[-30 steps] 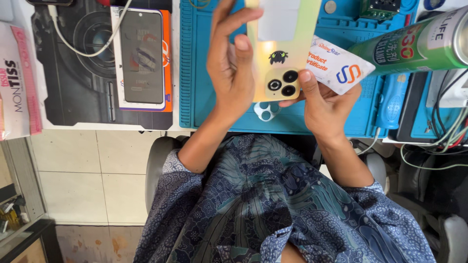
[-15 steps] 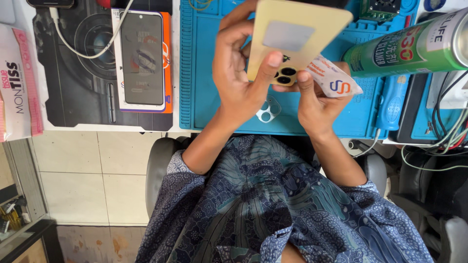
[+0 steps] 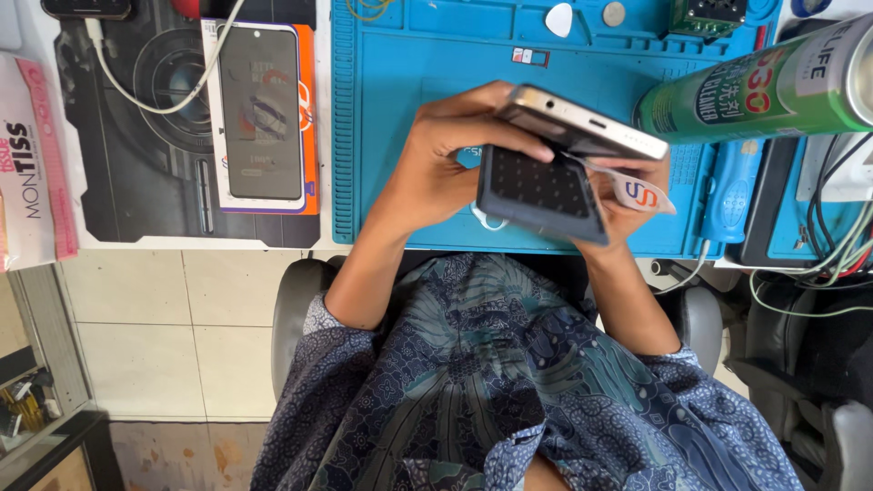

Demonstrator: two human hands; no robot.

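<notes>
Starting at the far left, a pink-and-white tissue pack (image 3: 32, 159) sits at the bench edge, then a dark mat (image 3: 145, 155) with a white cable (image 3: 159, 95) looping across it, and a boxed phone (image 3: 262, 114) lying flat on an orange-trimmed carton. Now the blue work mat (image 3: 409, 118) opens up, and over it the left hand (image 3: 436, 164) is wrapped firmly around a phone (image 3: 582, 123) seen edge-on, fingers curled over its top side. Tucked under it is a dark perforated case (image 3: 544, 193), touching the phone along one side, not yet seated. The right hand (image 3: 627, 195) is closed around the case's far end, pinching a small white card (image 3: 641, 193) too. Seating it well looks like a matter of squaring one corner first and pressing round evenly, keeping that card clear of the gap. On the right, a green spray can (image 3: 755, 86) lies tilted, very near the phone's end, so that is the tight side; the bare mat to the left and the space toward the body offer the free room. Cables (image 3: 818, 264) crowd the far right edge.
</notes>
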